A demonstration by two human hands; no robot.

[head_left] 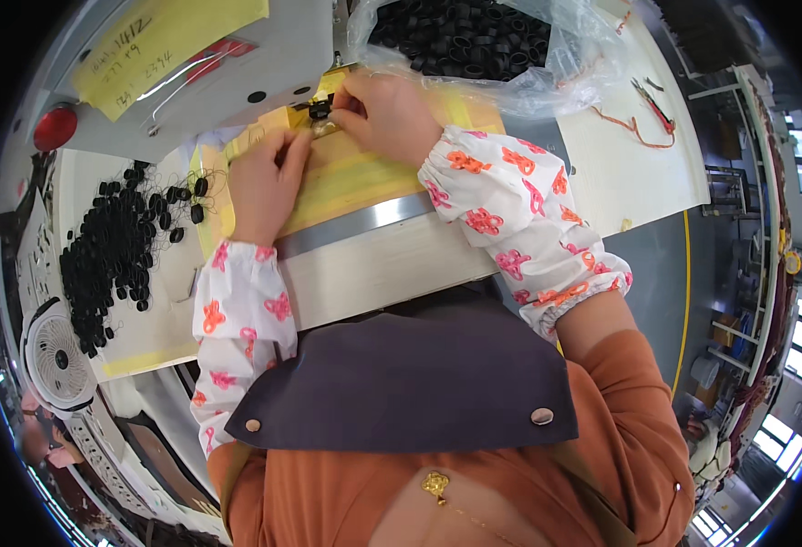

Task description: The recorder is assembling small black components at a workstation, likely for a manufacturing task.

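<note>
My right hand (382, 111) is at the needle area of a grey sewing machine (278, 55), its thumb and fingers pinched together. Next to those fingertips sits a small black piece (320, 108); whether it is a band or part of the machine I cannot tell. My left hand (269, 178) rests just left of the needle area, over the yellow-taped work surface (355, 190). Its fingers are curled against the thumb, and anything in them is hidden. White flowered sleeve covers reach up both forearms.
A clear plastic bag (592, 68) full of black bands stands behind my right hand. Black bands (109, 246) trailing threads are heaped at the left, above a white fan (59, 356). Red-handled pliers (661, 114) and an orange cord (633, 126) lie on the right.
</note>
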